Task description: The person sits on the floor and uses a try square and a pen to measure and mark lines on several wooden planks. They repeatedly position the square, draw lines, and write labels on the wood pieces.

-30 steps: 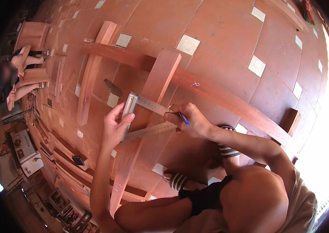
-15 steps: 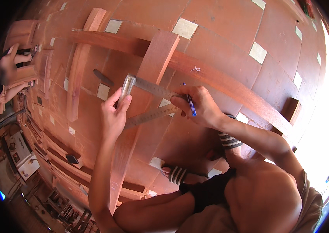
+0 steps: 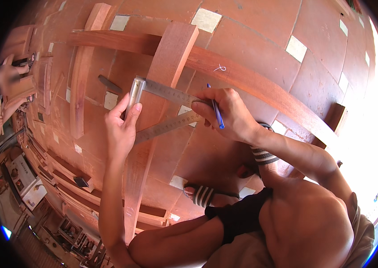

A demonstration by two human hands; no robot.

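Observation:
My left hand (image 3: 121, 131) is closed around the pale metal stock of a try square (image 3: 134, 94). The square's graduated steel blade (image 3: 166, 92) reaches right across a reddish wooden plank (image 3: 171, 51). My right hand (image 3: 233, 114) pinches the far end of that blade. A blue pen (image 3: 216, 107) also sits between its fingers, pointing down. A second graduated steel strip (image 3: 166, 127) slants from under the right hand down to the left, over the same plank. Whether it is joined to the square is hidden by my fingers.
The plank crosses a long wooden beam (image 3: 242, 80) on the tiled floor. Another timber (image 3: 81, 89) lies left, near a dark flat strip (image 3: 109, 83). Stacked boards (image 3: 68, 178) line the lower left. A person (image 3: 8, 85) sits at far left. My sandalled foot (image 3: 202, 195) is below.
The square, both hands and the timbers appear shifted slightly left and upward in the picture. Both hands keep the same hold.

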